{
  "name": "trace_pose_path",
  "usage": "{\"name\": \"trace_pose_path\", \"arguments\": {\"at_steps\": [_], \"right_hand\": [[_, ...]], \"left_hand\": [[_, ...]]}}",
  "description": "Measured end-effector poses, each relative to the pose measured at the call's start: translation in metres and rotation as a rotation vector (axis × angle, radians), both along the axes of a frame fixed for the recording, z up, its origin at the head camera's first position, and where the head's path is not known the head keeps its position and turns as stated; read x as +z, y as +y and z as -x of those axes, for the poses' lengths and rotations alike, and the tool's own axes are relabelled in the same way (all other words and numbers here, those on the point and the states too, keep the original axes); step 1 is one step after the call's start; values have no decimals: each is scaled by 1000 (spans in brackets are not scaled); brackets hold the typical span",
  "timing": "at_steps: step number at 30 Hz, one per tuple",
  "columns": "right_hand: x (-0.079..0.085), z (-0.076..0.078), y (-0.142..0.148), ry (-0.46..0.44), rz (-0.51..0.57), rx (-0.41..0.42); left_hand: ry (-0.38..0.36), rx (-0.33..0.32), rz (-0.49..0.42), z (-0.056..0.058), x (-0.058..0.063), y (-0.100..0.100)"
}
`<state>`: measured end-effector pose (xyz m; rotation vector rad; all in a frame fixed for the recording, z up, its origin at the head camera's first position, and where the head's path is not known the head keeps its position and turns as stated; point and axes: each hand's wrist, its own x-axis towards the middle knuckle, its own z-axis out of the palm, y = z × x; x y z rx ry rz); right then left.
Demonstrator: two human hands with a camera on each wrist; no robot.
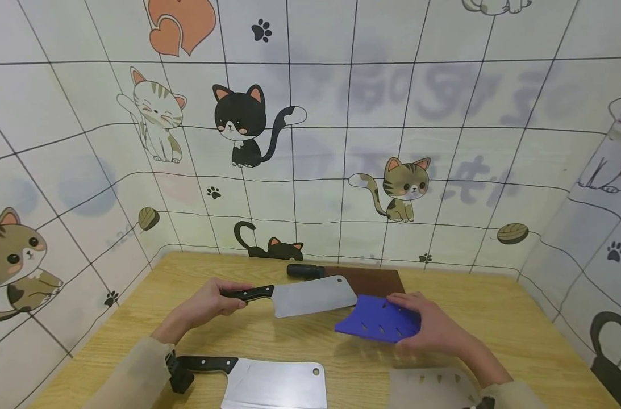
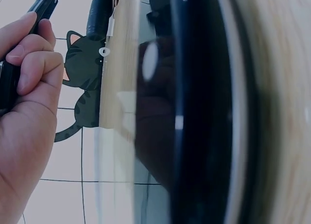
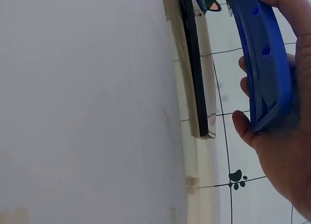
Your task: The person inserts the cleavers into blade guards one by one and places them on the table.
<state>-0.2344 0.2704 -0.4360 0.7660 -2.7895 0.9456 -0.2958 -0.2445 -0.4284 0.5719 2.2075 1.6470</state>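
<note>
My left hand (image 1: 208,305) grips the black riveted handle of a cleaver (image 1: 312,297), its broad steel blade pointing right above the table. In the left wrist view, curled fingers (image 2: 41,56) wrap that handle. A blue slotted blade guard (image 1: 371,321) is held by my right hand (image 1: 435,325), thumb on the near edge and fingers over the far one. The cleaver's tip comes right up to the guard's upper left corner in the head view. The right wrist view shows the blue guard (image 3: 265,63) edge-on between thumb and fingers.
A second cleaver (image 1: 276,383) lies at the front, handle to the left. At front right lies a pale slotted guard (image 1: 428,389), partly below the right forearm. Behind the held cleaver are a black handle (image 1: 305,271) and a brown flat piece (image 1: 374,278). A cat-print cloth wall encloses the wooden table (image 1: 341,360).
</note>
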Motion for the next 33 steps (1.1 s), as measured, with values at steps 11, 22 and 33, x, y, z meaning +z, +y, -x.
{"name": "trace_pose_path", "arguments": {"at_steps": [11,22,33], "right_hand": [[-5,2,7,28,35,-38],[0,3,11,44,15,17],[10,-13,2,-61,6,104]], "left_hand": [[11,-65,36,2,2,1],[7,-139,85,4,12,-1],[7,-200,126,10,11,2]]}}
